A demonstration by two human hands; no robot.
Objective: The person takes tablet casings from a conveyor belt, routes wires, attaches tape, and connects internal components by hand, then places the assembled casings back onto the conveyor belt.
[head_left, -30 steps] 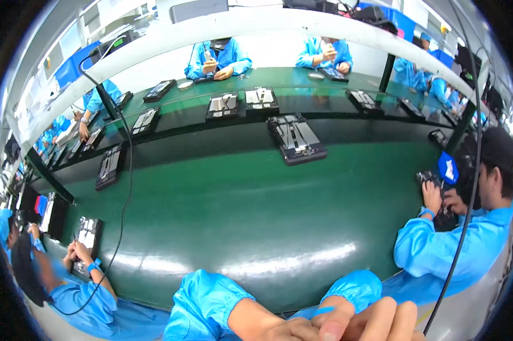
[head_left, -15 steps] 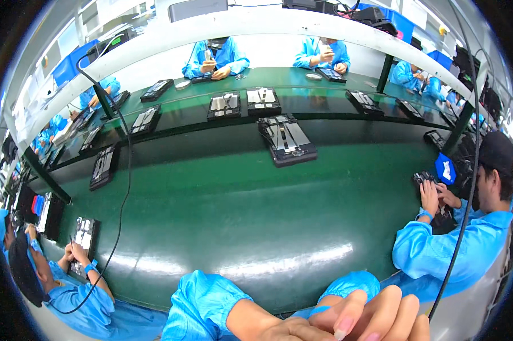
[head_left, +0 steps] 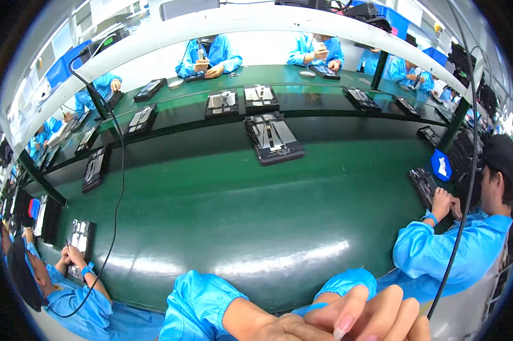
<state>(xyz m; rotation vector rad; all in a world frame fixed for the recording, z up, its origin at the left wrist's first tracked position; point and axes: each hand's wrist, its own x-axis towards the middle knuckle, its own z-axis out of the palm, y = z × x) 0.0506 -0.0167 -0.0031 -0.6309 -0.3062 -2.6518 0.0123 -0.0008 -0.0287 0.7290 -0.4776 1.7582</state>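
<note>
My left hand (head_left: 285, 328) and my right hand (head_left: 376, 315) meet at the lower edge, overlapping each other. The fingers of my right hand are bent and close together, with nails toward the lower edge. What lies under them, if anything, is cut off by the picture's edge. The left hand's fingers are mostly hidden. Both arms wear blue elastic-cuffed sleeves, and a blue band (head_left: 316, 307) shows at the right wrist. The green tabletop (head_left: 228, 210) lies beyond my hands. Farther off on it sits an opened black electronic device (head_left: 274, 139) with silver panels.
A co-worker at right (head_left: 455, 244) handles a black device (head_left: 424, 184) beside a blue tray (head_left: 440, 166). Another at left (head_left: 69, 295) works on a similar device (head_left: 81, 236). Several devices line the raised shelf (head_left: 177, 122). A black cable (head_left: 120, 187) hangs at left; a white beam (head_left: 256, 20) crosses above.
The view has shifted slightly, so the table's things sit a little farther left. The right co-worker's hands have moved, and more of that device shows. My hands look almost unchanged.
</note>
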